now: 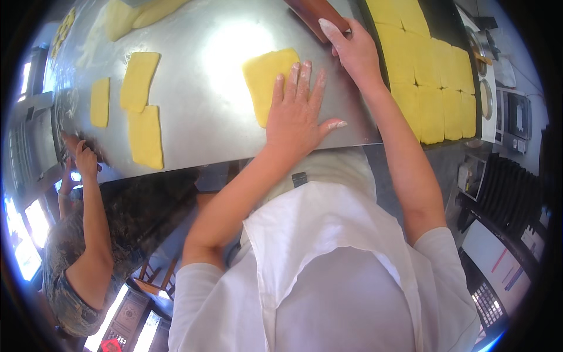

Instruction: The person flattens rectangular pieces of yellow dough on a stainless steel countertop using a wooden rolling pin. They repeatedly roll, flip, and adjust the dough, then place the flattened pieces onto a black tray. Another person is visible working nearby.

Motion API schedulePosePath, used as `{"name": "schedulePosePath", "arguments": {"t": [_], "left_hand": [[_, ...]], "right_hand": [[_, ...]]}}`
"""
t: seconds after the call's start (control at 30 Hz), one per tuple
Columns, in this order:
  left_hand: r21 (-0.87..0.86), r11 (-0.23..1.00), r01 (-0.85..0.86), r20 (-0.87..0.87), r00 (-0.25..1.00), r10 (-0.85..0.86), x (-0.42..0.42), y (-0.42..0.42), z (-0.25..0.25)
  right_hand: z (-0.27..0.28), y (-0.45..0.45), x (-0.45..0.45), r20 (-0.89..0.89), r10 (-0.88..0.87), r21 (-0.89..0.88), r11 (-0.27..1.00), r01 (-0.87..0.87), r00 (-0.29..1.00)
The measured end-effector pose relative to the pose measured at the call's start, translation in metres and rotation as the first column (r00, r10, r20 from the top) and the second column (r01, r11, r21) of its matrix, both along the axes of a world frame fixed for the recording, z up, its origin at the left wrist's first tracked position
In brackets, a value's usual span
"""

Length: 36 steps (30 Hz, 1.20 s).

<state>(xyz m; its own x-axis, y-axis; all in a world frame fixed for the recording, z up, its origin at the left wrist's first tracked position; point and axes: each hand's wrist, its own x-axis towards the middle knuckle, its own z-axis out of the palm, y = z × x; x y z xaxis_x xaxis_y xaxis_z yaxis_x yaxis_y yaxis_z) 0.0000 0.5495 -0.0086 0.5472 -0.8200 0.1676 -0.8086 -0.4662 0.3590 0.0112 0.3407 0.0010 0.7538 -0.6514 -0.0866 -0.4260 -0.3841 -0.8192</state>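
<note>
My left hand [295, 110] lies flat, its floury fingers spread over the right edge of a yellow dough sheet [263, 81] on the metal worktop [198, 127]. My right hand [354, 48] is closed around the near end of a reddish-brown rolling pin [319, 16], up and to the right of that sheet. Three smaller dough pieces rest further left: a narrow one [100, 102], a longer one [140, 81] and one [146, 137] touching its lower end.
A dark tray [444, 22] holding several yellow dough sheets [431, 83] stands at the right. A larger dough lump [119, 20] lies at the upper left. Another person [94, 246] is at the worktop's left end, with a hand at a brown rolling pin. Black stacked trays [510, 189] are at the far right.
</note>
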Motion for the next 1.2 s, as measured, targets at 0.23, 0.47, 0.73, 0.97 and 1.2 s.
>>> {"name": "schedulePosePath", "arguments": {"t": [0.23, 0.47, 0.73, 0.97, 1.2], "left_hand": [[-0.430, 0.865, -0.259, -0.227, 0.958, 0.174, 0.030, 0.052, 0.006], [-0.552, 0.361, -0.752, -0.782, 0.617, 0.091, 0.012, 0.044, -0.003], [-0.431, 0.476, -0.767, -0.769, 0.588, 0.252, 0.031, 0.046, 0.016], [-0.022, 0.964, -0.265, 0.038, 0.963, 0.265, 0.054, 0.016, -0.018], [-0.545, 0.684, -0.484, -0.274, 0.874, 0.400, 0.074, 0.062, 0.028]], "right_hand": [[0.029, 0.042, -0.042, 0.063, -0.111, 0.419, 0.905, 0.075, 0.992], [0.031, 0.122, -0.115, 0.022, -0.232, 0.742, 0.656, 0.140, 0.972], [0.036, 0.075, -0.114, -0.069, -0.042, 0.529, 0.845, 0.072, 0.997], [0.020, 0.025, -0.084, -0.053, 0.109, 0.294, 0.952, -0.089, 0.993], [0.051, 0.031, -0.074, -0.146, 0.361, -0.038, 0.928, -0.370, 0.921]]}}
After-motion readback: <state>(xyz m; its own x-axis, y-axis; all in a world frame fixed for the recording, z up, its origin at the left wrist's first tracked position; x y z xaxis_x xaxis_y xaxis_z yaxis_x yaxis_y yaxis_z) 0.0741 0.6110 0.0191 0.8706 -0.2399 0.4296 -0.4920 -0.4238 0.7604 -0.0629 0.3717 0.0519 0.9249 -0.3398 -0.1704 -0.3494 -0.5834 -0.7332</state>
